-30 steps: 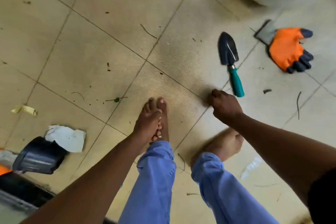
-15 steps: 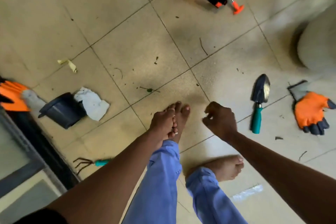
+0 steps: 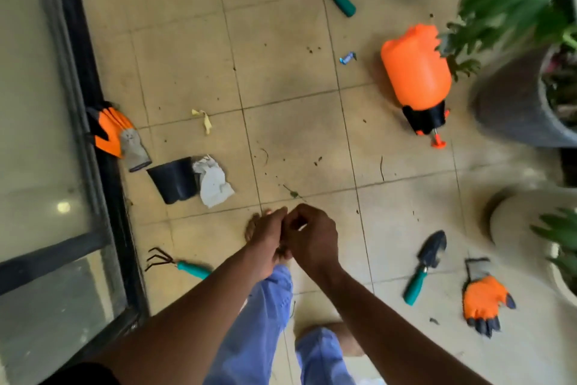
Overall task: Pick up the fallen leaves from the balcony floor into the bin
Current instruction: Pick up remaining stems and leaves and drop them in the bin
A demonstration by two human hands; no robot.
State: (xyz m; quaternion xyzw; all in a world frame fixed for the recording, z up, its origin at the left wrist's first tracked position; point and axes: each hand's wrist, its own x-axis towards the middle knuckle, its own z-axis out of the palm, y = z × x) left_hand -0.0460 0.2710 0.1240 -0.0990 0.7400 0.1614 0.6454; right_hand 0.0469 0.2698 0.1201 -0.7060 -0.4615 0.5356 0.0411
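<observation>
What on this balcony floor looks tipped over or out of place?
The orange sprayer lies on its side near the plant pot. A small black pot is also tipped over, beside crumpled white paper.

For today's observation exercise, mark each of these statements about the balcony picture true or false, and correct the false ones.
1. The orange sprayer lies on its side on the tiles. True.
2. Both hands are spread far apart. False: the left hand and right hand meet close together in front of the person.
3. An orange glove lies right of the trowel. True.
4. The black pot stands upright. False: it lies tipped over, beside a crumpled white paper.
5. The hand rake lies near the glass door. True.
6. Only one glove is visible. False: a second glove lies by the door frame.
</observation>
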